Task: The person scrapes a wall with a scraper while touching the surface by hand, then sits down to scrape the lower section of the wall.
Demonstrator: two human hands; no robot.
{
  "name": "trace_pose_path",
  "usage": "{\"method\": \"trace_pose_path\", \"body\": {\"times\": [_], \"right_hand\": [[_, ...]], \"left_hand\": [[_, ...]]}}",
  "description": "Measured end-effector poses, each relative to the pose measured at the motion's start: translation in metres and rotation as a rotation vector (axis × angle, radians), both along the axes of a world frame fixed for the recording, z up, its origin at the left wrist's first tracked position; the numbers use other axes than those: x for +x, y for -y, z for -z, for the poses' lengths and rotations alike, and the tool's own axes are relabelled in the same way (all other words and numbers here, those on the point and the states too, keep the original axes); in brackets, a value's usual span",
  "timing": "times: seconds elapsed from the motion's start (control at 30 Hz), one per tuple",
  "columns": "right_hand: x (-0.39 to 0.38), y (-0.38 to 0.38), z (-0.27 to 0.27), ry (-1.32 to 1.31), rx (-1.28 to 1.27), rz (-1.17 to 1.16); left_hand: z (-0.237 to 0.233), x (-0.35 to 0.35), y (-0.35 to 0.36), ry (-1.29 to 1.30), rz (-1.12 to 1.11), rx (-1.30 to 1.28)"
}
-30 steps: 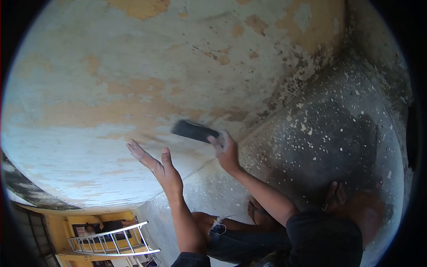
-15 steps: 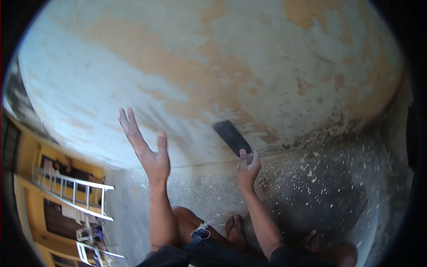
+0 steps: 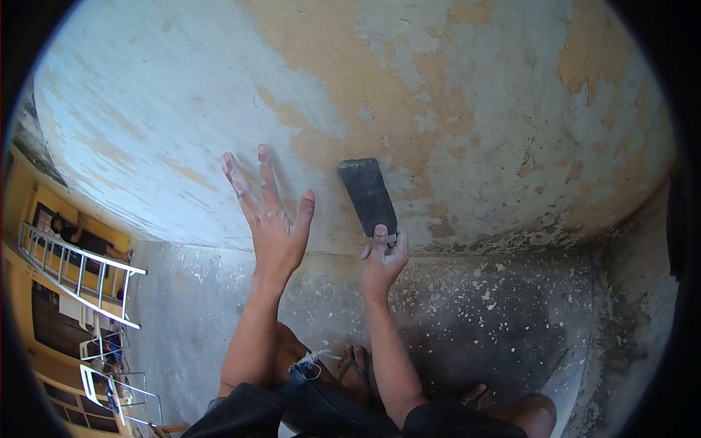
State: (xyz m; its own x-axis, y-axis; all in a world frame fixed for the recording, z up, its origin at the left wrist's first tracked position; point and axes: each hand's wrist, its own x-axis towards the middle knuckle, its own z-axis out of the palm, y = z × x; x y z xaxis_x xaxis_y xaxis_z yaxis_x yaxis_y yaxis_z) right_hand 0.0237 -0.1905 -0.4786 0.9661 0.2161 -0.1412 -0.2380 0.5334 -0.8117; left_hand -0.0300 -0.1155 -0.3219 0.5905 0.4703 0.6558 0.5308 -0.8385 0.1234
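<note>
A flat, dark rectangular piece point(image 3: 366, 193) with a worn, paler far edge is gripped by its near end in my right hand point(image 3: 383, 263). The thumb presses on top and the other fingers curl beneath. Its far end overlaps the wall point(image 3: 467, 146), where pale paint has come off in patches and tan shows through. To the left, my left hand point(image 3: 274, 226) is open and holds nothing, its dusty fingers spread and pointing at the wall. White dust coats the fingertips of both hands.
Pale paint flakes point(image 3: 489, 298) litter the grey floor point(image 3: 190, 314) along the wall's base. My sandalled foot point(image 3: 355, 369) stands below. At far left are a metal ladder point(image 3: 80, 274), a person point(image 3: 67, 232) behind it, and white chairs point(image 3: 98, 387).
The view has shifted. My right hand and the dark piece sit further left and higher, the piece now more upright in view. My left hand has moved right, closer to it, fingers still spread.
</note>
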Motion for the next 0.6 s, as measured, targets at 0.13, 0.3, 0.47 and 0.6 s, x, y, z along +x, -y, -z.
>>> {"method": "trace_pose_path", "body": {"times": [0.13,0.3,0.47,0.6], "right_hand": [[-0.003,0.005,0.034,-0.123,-0.056,-0.038],[0.006,-0.003,0.008,-0.006,-0.059,-0.039],[-0.003,-0.011,0.034,-0.052,0.018,-0.006],[-0.003,-0.017,0.019,-0.067,-0.003,-0.017]], "left_hand": [[-0.003,0.004,-0.005,0.020,0.005,-0.035],[0.004,0.011,-0.003,-0.026,0.114,-0.049],[0.009,0.016,0.001,-0.062,0.063,-0.036],[0.005,0.017,0.002,-0.089,0.042,-0.078]]}}
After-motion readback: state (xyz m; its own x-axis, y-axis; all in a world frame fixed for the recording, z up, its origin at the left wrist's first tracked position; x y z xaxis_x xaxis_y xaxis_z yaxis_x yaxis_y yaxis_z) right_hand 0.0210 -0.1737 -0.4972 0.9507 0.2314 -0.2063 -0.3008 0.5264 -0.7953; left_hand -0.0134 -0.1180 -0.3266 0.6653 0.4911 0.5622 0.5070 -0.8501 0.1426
